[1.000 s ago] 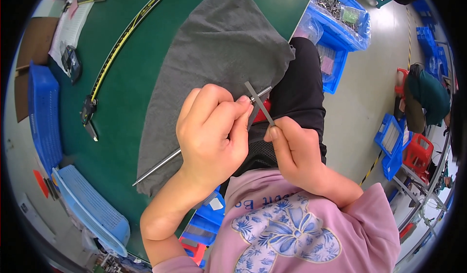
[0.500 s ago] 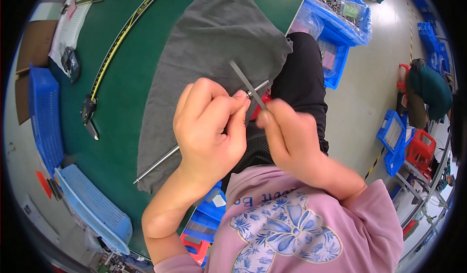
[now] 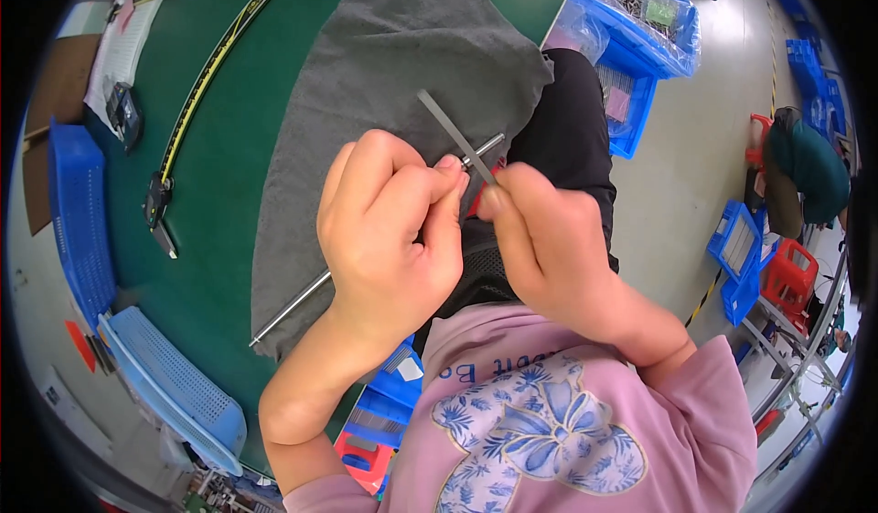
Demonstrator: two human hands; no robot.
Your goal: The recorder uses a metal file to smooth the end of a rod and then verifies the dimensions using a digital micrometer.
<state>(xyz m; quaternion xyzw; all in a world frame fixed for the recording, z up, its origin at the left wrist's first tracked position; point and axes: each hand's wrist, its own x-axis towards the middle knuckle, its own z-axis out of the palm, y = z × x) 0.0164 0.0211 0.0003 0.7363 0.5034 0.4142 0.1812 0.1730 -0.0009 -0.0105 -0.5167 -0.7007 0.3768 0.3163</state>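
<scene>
Silvery rod (image 3: 291, 307) slants mid-frame over grey cloth (image 3: 366, 83), left hand (image 3: 384, 220) pinching it, fingers tight together; right hand's (image 3: 549, 239) got its fingers clamped on a flat grey strip (image 3: 444, 120) crossing the rod just above centre.

One head-worn fisheye looks down at the fingers (image 3: 421, 188) from nearby.
</scene>
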